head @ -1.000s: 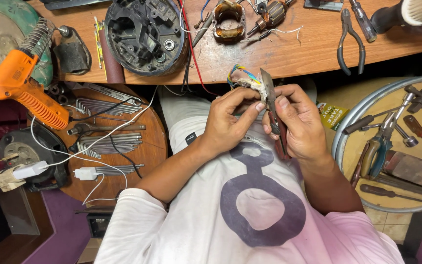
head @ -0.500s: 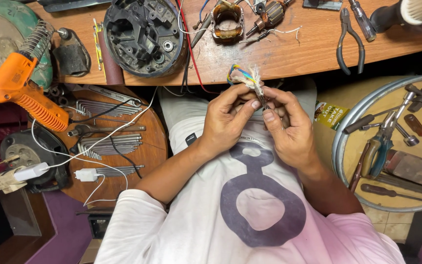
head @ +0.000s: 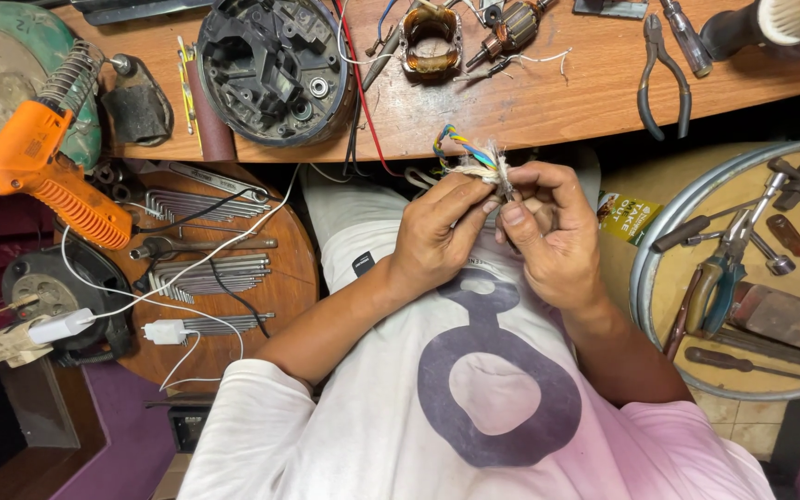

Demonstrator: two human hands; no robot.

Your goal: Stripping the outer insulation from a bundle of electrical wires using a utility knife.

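My left hand (head: 437, 231) pinches a bundle of coloured wires (head: 468, 157) with frayed, pale ends, held up in front of my chest just below the workbench edge. Facing it, my right hand (head: 553, 231) has thumb and fingers closed at the wire tips. A thin dark tool (head: 509, 190) shows as a sliver between the fingers; the rest of it is hidden by the hand. Both hands touch at the fingertips around the wire ends.
The wooden workbench (head: 530, 111) carries a black motor housing (head: 275, 69), a wound stator (head: 431, 37), an armature (head: 511, 32) and pliers (head: 664, 74). An orange soldering gun (head: 48, 181) and a round stool (head: 280, 296) with hex keys stand left. A round metal tray (head: 645, 278) with hand tools sits right.
The long dark tool that stood out from my right hand is now mostly tucked inside it. Both hands have closed tighter together on the wire ends.
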